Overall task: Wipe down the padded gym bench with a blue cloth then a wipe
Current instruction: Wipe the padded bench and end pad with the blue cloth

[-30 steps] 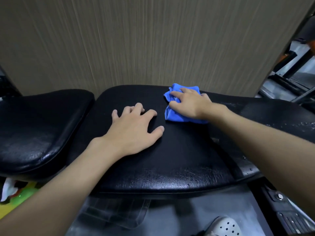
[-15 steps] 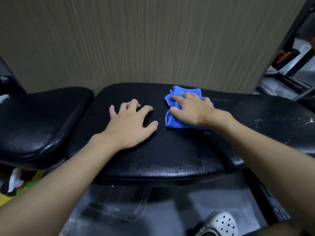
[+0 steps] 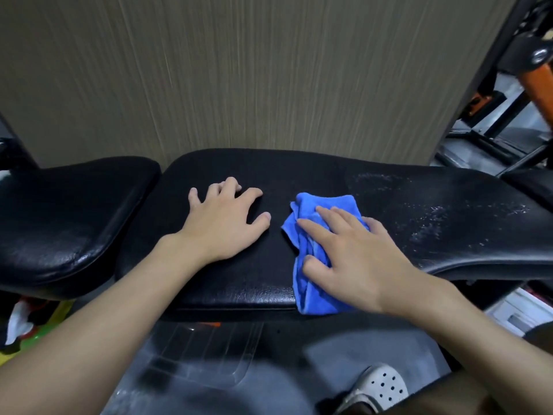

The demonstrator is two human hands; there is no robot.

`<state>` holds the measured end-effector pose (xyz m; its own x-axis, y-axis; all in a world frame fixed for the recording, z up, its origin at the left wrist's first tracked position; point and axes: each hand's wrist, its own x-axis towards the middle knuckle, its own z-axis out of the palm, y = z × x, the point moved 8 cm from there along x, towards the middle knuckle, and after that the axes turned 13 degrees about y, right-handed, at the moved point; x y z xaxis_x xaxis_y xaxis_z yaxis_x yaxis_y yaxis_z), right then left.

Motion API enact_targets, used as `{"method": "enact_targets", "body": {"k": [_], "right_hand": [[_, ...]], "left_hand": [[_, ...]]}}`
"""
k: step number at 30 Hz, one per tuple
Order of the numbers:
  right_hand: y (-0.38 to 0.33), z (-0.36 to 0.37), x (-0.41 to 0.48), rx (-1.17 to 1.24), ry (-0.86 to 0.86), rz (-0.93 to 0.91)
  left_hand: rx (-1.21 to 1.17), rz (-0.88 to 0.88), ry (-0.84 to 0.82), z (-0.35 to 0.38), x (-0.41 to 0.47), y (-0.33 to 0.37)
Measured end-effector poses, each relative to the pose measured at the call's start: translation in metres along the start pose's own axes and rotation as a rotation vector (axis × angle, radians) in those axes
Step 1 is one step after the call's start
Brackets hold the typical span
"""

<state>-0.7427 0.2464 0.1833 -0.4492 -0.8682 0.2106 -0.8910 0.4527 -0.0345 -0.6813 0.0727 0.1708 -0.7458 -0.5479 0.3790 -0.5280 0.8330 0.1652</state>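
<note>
The black padded bench (image 3: 299, 172) runs left to right across the view. My right hand (image 3: 356, 256) lies flat on a crumpled blue cloth (image 3: 311, 283), pressing it onto the pad near the front edge, where the cloth hangs a little over the side. My left hand (image 3: 223, 224) rests open, fingers spread, on the pad just left of the cloth. Wet droplets (image 3: 434, 223) shine on the pad to the right. No wipe is in view.
A second black pad (image 3: 65, 211) sits to the left with a gap between. A grained wall (image 3: 269, 70) stands right behind the bench. Gym frames (image 3: 502, 127) are at the right. A clear plastic tray (image 3: 203, 351) and a white clog (image 3: 380, 384) are on the floor.
My right hand has dragged the blue cloth from the far side of the pad toward the near edge. The left hand has stayed in place on the pad.
</note>
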Motion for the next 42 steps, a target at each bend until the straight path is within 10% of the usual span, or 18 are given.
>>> {"method": "enact_targets", "body": {"k": [20,42], "right_hand": [[0.105,0.035,0.176,0.048,-0.052,0.294],[0.059,-0.003,0.001,0.063,0.097,0.08]], "left_hand": [[-0.028,0.024,-0.074,0.017,0.011,0.016],[-0.167,0.085,-0.034,0.024,0.033,0.074]]}}
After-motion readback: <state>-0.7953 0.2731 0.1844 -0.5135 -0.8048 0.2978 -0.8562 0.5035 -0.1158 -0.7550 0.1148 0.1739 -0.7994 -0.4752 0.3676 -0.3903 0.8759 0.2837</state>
